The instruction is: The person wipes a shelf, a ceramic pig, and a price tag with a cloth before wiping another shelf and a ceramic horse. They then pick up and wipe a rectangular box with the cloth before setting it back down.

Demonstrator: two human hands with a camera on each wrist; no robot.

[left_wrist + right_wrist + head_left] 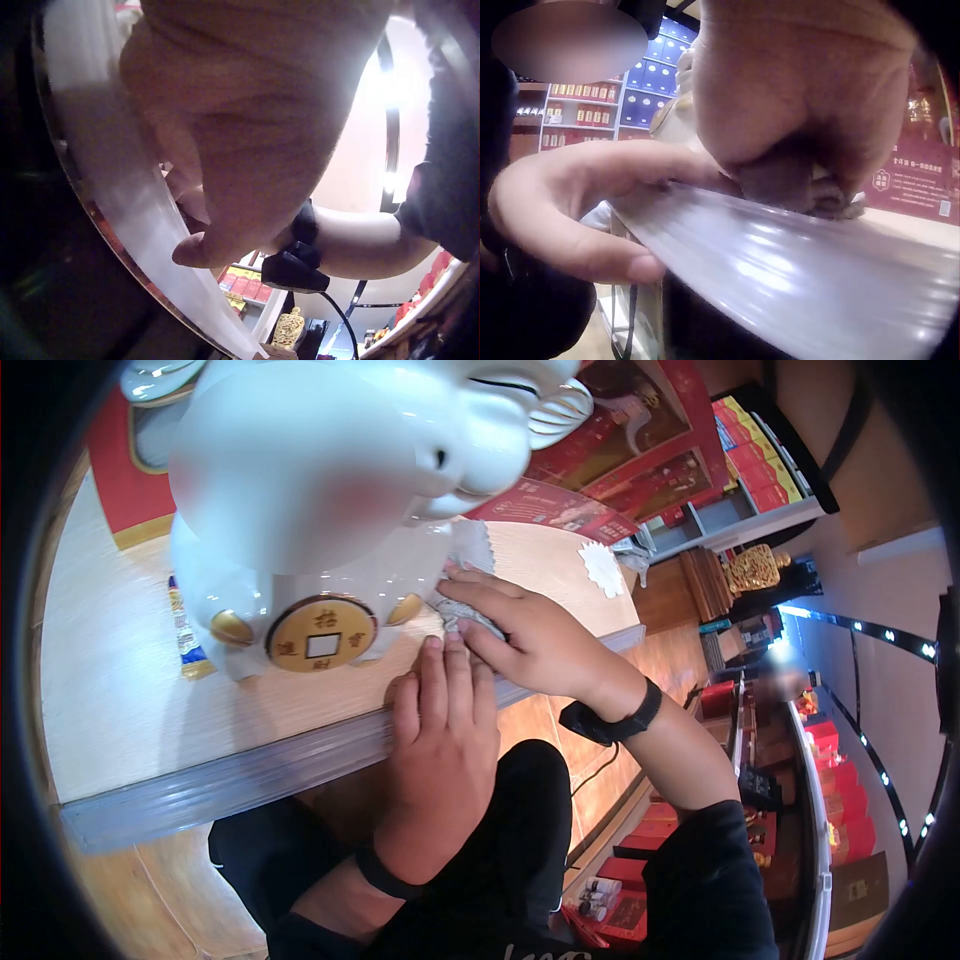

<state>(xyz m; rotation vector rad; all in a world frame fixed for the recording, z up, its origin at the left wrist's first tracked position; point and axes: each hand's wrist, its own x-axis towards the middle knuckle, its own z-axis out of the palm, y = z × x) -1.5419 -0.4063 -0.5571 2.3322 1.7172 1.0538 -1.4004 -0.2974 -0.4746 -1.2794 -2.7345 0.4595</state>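
Observation:
A large glossy white figurine (300, 490) with a gold coin plaque (322, 635) stands on the light wood tabletop (120, 690). My right hand (545, 635) is at the figurine's base, thumb and fingers around a bunched grey cloth (462, 618) against the tabletop. In the right wrist view, folds of the cloth (832, 199) show under the fingers. My left hand (445, 750) rests at the table's front edge, its fingers straight on top and close to the right thumb. Its thumb (630, 259) hangs beside the edge in the right wrist view.
A clear plastic strip (240, 770) runs along the table's front edge. Red display boxes (630, 440) stand behind the figurine, and a white jagged paper tag (600, 568) lies to the right. Shelves of red packages (765, 460) and a gold ornament (750, 568) are farther off.

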